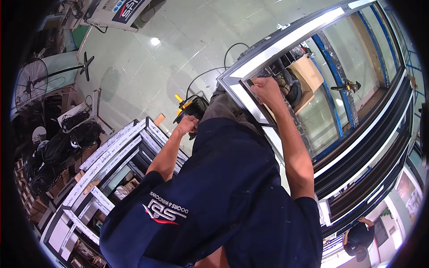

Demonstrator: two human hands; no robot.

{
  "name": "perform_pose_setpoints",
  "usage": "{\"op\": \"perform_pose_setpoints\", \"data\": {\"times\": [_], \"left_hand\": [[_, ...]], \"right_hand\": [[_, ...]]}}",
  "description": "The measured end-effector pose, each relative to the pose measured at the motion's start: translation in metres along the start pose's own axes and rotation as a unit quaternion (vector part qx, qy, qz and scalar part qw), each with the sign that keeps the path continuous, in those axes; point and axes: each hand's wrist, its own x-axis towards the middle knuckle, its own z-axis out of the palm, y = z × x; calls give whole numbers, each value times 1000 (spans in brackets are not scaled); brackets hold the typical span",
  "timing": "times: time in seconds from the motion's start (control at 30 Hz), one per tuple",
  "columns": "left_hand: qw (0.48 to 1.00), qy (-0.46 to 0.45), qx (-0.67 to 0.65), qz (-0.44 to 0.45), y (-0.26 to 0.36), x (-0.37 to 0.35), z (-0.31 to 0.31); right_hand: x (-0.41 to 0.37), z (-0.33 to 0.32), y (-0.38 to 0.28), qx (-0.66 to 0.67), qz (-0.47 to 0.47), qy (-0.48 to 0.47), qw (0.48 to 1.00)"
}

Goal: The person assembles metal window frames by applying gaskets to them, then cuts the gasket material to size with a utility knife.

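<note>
A window frame (313, 33) with dark and white profiles lies on the bench at my right. My right hand (268, 90) is at its near corner, fingers curled and pressed together against the inner edge. Whatever they pinch is too small to make out. Down by my left thigh, my left hand (188, 124) is closed, with a dark object partly showing beneath the fingers. Just beyond that hand, a black cable reel with a yellow handle (182, 103) stands on the floor.
Under the frame, blue-edged bench bars (328, 58) carry a yellow-black tool (346, 86). A cardboard box (308, 76) with coiled black cable sits below. White-taped frames (111, 152) stack at left, near a fan (33, 82). Another person (359, 239) is at lower right.
</note>
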Motion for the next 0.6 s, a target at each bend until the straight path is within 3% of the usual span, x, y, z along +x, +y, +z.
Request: {"op": "perform_pose_setpoints", "data": {"times": [0.17, 0.37, 0.6], "left_hand": [[1000, -8, -12, -1, -9, 4, -2], [1000, 3, -8, -1, -12, 6, -3], [1000, 5, -9, -9, -9, 0, -2]], "right_hand": [[1, 3, 8, -33, -39, 4, 999], [-3, 0, 4, 81, 23, 7, 996], [-8, -1, -6, 29, 39, 6, 999]]}}
